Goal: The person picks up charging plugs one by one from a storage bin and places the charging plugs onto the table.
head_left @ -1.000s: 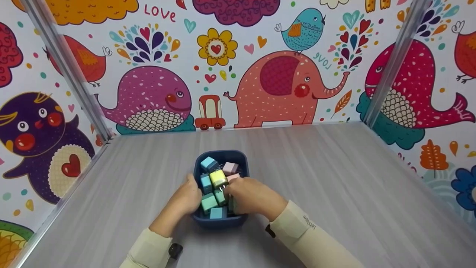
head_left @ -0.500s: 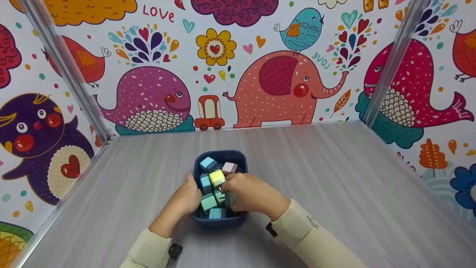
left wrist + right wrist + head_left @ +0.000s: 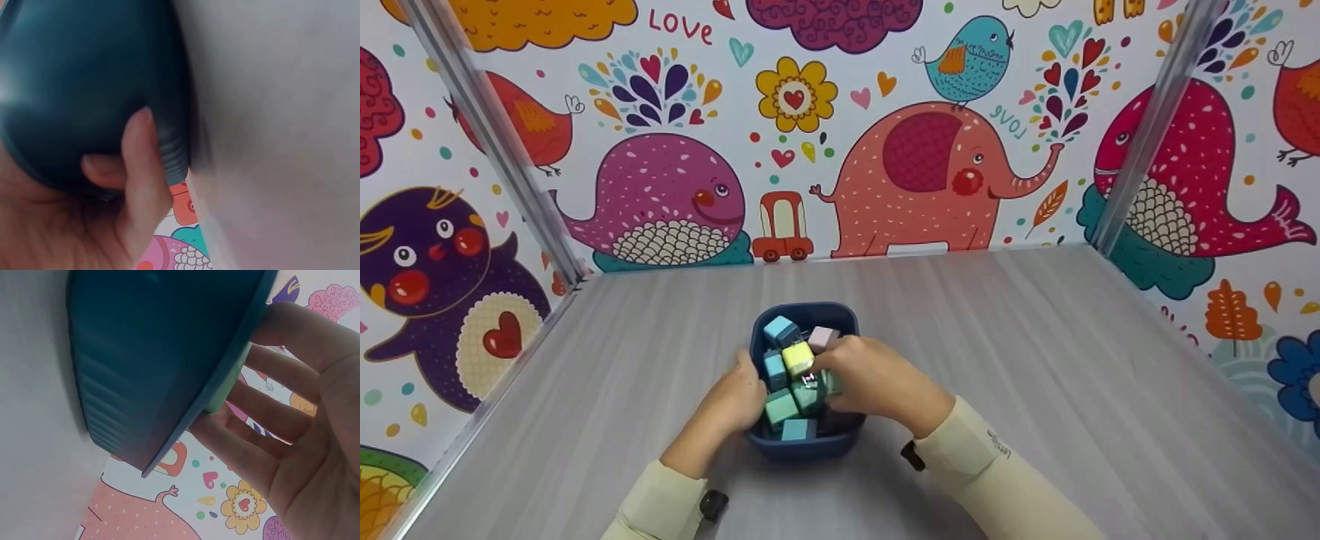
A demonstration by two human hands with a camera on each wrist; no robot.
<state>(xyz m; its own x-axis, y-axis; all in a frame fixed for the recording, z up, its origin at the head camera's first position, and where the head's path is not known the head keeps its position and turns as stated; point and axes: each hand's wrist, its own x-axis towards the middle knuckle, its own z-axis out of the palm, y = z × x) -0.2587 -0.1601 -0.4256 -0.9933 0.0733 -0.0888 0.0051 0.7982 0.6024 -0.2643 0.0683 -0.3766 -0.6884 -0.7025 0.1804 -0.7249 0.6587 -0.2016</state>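
Note:
A dark blue plastic bin (image 3: 802,448) holds several pastel charger plugs, cube-shaped with metal prongs. My left hand (image 3: 737,397) grips the bin's left side, its fingers against the outer wall in the left wrist view. Over the right half of the bin, my right hand (image 3: 877,382) holds a green charger plug (image 3: 228,385) between thumb and fingers, just above the rim. A yellow plug (image 3: 798,358) lies beside its fingertips. Also inside are a blue plug (image 3: 781,330), a pink plug (image 3: 823,339), and a green plug (image 3: 781,406). My right hand hides part of the contents.
The bin stands on a grey wood-grain table (image 3: 997,337). Printed cartoon panels (image 3: 675,180) enclose the back and sides, with metal posts (image 3: 1147,127) at the corners.
My right hand reached down into the bin's right side, then rose slightly and moved rightward with the green charger plug. My left hand and the bin stay in place.

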